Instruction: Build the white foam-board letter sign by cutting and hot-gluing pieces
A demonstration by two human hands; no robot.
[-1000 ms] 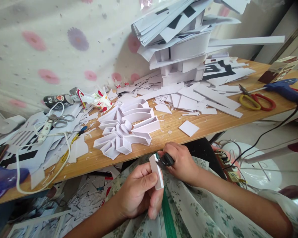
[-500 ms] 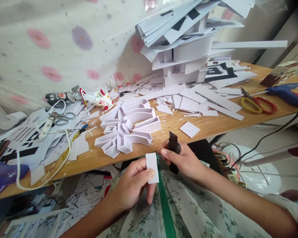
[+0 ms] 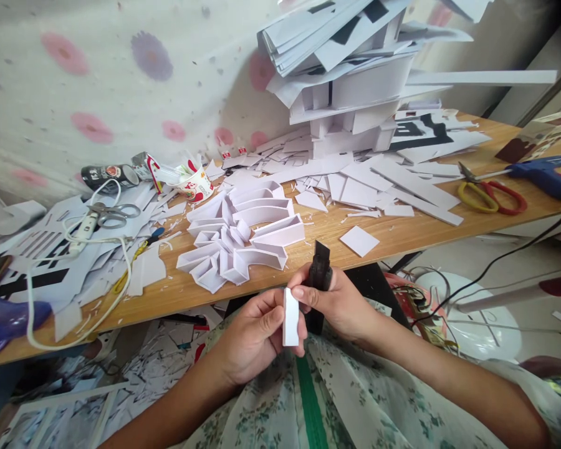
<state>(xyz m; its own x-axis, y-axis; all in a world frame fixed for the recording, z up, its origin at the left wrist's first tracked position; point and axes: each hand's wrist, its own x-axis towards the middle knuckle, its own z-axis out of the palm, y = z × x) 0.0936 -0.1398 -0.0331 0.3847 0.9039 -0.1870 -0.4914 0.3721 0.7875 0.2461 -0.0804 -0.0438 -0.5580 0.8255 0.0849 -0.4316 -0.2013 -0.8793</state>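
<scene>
- Left hand point(image 3: 257, 340): thumb and fingers pinch a narrow white board strip point(image 3: 290, 321), held roughly upright.
- Right hand point(image 3: 339, 300): fingers curled round a black utility knife point(image 3: 320, 271), its blade end up. Thumb tip at the strip's upper end; contact cannot be told.
- Strip position: off the tabletop point(image 3: 411, 240), just outside its near edge, above the patterned clothing point(image 3: 355, 386).
- White compartmented assembly point(image 3: 241, 232): along the near edge, left of the hands, open cells facing up.
- Loose white square point(image 3: 359, 241): flat, close to the near edge, right of the assembly.
- Toward the right end: scissors point(image 3: 479, 185) with one yellow and one red handle loop; blue glue gun point(image 3: 542, 174) beside them.
- Far edge: stack of white sheets point(image 3: 327, 37) over board structures; paper cup point(image 3: 196, 186) and black can point(image 3: 110, 176) farther left.
- Left part: grey-handled scissors point(image 3: 110, 216) on printed sheets.
</scene>
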